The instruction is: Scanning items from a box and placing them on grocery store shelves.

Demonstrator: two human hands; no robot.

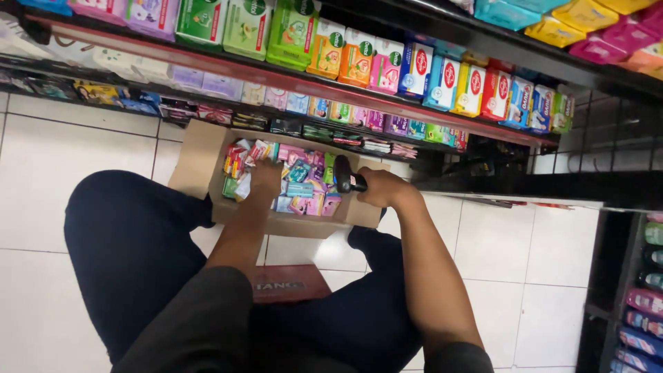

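An open cardboard box (pixel 200 155) sits on the floor in front of me, filled with several small colourful packets (pixel 304 181). My left hand (pixel 264 177) reaches into the box and rests on the packets at its left side; whether it grips one I cannot tell. My right hand (pixel 381 186) is at the box's right edge, closed around a black handheld scanner (pixel 343 175) whose head points over the packets.
Store shelves (pixel 290 77) stocked with rows of coloured boxed goods run along the far side, above the box. My knees in dark trousers (pixel 131 242) flank a red stool (pixel 286 282). White floor tiles surround me. Another rack of bottles (pixel 646 290) stands at right.
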